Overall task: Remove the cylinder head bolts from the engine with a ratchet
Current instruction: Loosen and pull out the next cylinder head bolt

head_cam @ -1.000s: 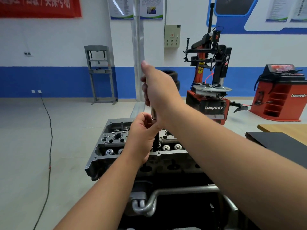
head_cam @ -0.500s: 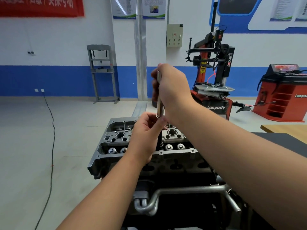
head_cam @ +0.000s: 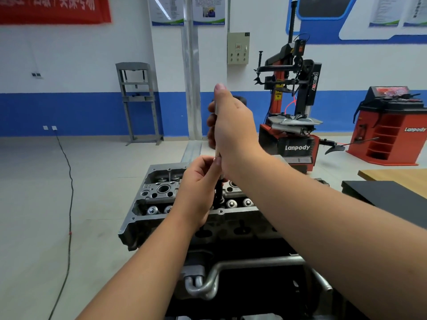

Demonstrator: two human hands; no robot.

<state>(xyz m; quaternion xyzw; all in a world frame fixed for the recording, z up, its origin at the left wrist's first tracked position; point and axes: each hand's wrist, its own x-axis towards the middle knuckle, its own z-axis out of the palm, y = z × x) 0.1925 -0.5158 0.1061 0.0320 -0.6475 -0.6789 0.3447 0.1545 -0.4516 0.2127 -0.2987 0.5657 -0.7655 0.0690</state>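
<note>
"Lanpody" lettering on red tyre changer (head_cam: pixel 297 147) and balancer (head_cam: pixel 415 129); "power" on arm.

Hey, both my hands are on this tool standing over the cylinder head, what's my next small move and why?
Probably keep turning the ratchet with your right hand while the left hand steadies its lower end: the tool stands upright, its dark tip still down in the cylinder head.

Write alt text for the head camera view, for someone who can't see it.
Two bare hands hold a ratchet upright over a cylinder head: right hand grips the handle, left hand steadies its lower end. A red tire changer stands behind.
</note>
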